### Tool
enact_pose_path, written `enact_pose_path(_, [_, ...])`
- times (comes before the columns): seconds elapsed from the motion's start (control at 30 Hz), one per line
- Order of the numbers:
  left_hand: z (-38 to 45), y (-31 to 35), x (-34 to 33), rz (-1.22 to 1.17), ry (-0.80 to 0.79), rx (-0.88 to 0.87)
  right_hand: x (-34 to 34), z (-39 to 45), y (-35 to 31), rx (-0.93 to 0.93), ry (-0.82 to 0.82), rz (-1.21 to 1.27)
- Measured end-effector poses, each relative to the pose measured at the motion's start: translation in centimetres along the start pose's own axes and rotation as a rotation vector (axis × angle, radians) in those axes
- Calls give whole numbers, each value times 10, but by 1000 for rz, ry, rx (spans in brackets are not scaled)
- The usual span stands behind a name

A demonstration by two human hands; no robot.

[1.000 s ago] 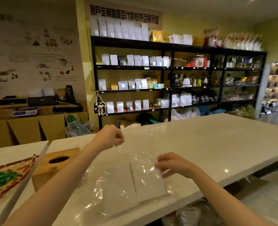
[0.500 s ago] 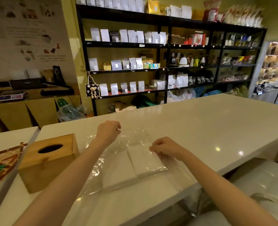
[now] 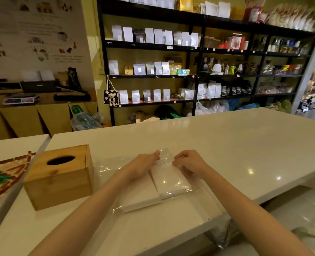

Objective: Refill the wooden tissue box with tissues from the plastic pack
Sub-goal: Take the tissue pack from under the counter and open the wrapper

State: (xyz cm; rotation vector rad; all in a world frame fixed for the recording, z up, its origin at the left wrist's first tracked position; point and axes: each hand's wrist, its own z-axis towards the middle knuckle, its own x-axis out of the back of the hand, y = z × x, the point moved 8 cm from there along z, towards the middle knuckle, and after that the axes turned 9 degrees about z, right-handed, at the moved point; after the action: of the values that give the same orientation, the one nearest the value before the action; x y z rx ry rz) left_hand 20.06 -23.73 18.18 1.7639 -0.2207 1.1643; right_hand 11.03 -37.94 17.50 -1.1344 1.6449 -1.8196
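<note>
Both hands have drawn together since half a second ago: left hand (image 3: 145, 164), then out at the film's far left, now sits just beside right hand (image 3: 189, 162) at the pack's far end. Each pinches the clear film, fingers closed on a raised flap between them.

Pack (image 3: 168, 179) lies flat on the worktop (image 3: 245, 145), two white stacks side by side under loose wrap, directly under and just near of the hands. Box (image 3: 60, 177) stands left of the pack, apart from it, lid on, oval slot up, untouched.

Risks, as judged:
- film stretches instead of tearing; a sudden give could jerk the stacks.
- near edge of the wrap overhangs the worktop; a hard pull could slide tissues off.
- tearing too deep may rip top sheets.
</note>
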Motion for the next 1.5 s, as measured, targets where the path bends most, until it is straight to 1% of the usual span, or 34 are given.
enact_pose_path(0.07, [-1, -4, -3, -75, -23, 19, 0, 1, -1, 21, 21, -4])
enact_pose_path(0.13, [-2, -9, -6, -204, -40, 46, 1, 2, -1, 43, 46, -13])
enact_pose_path(0.2, [-1, -12, -7, -311, -31, 64, 2, 0, -1, 75, 68, -19])
enact_pose_path(0.23, [-1, -13, -7, -326, -25, 68, 3, 0, -2, 97, 82, -19])
enact_pose_path(0.3, [-2, -14, -8, -283, -10, 65, 4, -3, -4, 151, 120, -12])
enact_pose_path(0.4, [-7, -7, -8, -71, 49, 1, 8, -9, -11, 230, 165, 3])
enact_pose_path(0.47, [-11, -1, -8, -1, 69, -49, 12, -12, -16, 265, 177, 42])
enact_pose_path(0.57, [-12, 1, -4, 21, 99, -82, 15, -17, -24, 312, 156, 127])
enact_pose_path(0.67, [-15, -1, 16, 68, 209, -65, 18, -22, -33, 334, 97, 213])
enact_pose_path(0.73, [-20, -2, 33, 78, 252, -75, 19, -23, -37, 316, 54, 230])
enact_pose_path(0.8, [-27, -5, 48, 73, 252, -75, 18, -21, -38, 283, 41, 167])
enact_pose_path(0.83, [-31, -5, 54, 74, 256, -76, 16, -20, -40, 274, 44, 87])
enact_pose_path(0.87, [-35, -5, 59, 80, 265, -79, 13, -20, -45, 292, 52, -44])
enact_pose_path(0.93, [-42, -2, 66, 93, 285, -96, -5, -23, -64, 417, 47, -411])
enact_pose_path(0.97, [-44, 0, 67, 94, 288, -104, -19, -28, -74, 499, 19, -568])
enact_pose_path(1.0, [-46, 1, 66, 94, 285, -110, -36, -33, -83, 570, -29, -672])
enact_pose_path(1.07, [-49, 3, 65, 91, 280, -120, -68, -39, -91, 628, -147, -750])
enact_pose_path(1.13, [-54, 2, 67, 65, 319, -115, -91, -41, -93, 598, -241, -740])
enact_pose_path(1.2, [-59, -7, 73, -21, 372, -59, -102, -42, -95, 568, -277, -700])
enact_pose_path(1.27, [-60, -23, 72, -98, 346, 54, -104, -40, -98, 570, -271, -631])
enact_pose_path(1.37, [-61, -43, 60, -100, 173, 227, -105, -38, -100, 564, -283, -515])
enact_pose_path(1.43, [-64, -46, 55, -86, 76, 284, -106, -40, -101, 569, -300, -483])
enact_pose_path(1.5, [-65, -44, 55, -82, 17, 309, -106, -43, -103, 583, -306, -454])
